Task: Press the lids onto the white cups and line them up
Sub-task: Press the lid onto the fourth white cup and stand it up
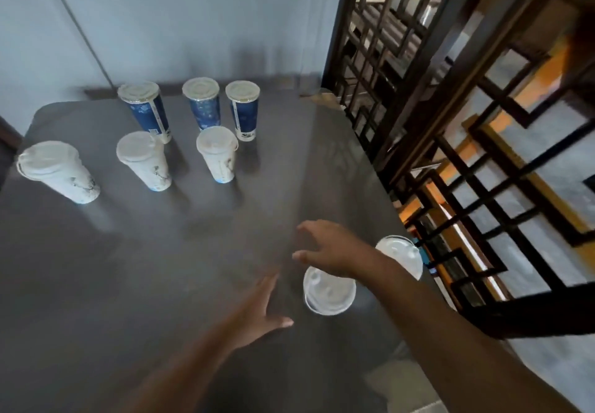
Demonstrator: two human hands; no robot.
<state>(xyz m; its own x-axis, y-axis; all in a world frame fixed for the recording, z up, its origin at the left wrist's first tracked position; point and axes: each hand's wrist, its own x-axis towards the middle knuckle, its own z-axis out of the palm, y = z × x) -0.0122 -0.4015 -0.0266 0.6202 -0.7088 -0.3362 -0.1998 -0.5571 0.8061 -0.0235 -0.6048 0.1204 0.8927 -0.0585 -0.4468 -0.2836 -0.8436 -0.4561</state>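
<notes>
A person's two bare arms reached over a dark grey surface [161,267]. The right hand [331,248] hung with its fingers spread and loosely curved, holding nothing. Just below its wrist stood the nearest lidded cup [328,296], white and seen from above, its far rim partly covered by the wrist. Whether the hand touched it could not be told.

A second lidded cup [404,256] stood beside the right forearm, at the surface's right edge. The left hand [260,312] lay flat in the air with its fingers straight and close together and its thumb out, holding nothing. It was just left of the nearest cup and apart from it.

Farther away, three white cups with lids stood in a loose row: the left white cup [61,174], the middle white cup [145,161] and the right white cup [219,155]. Behind them, near a pale wall, stood three lidded blue cups [203,105]. A dark wooden lattice screen [450,122] rose along the right side. The picture was somewhat blurred.
</notes>
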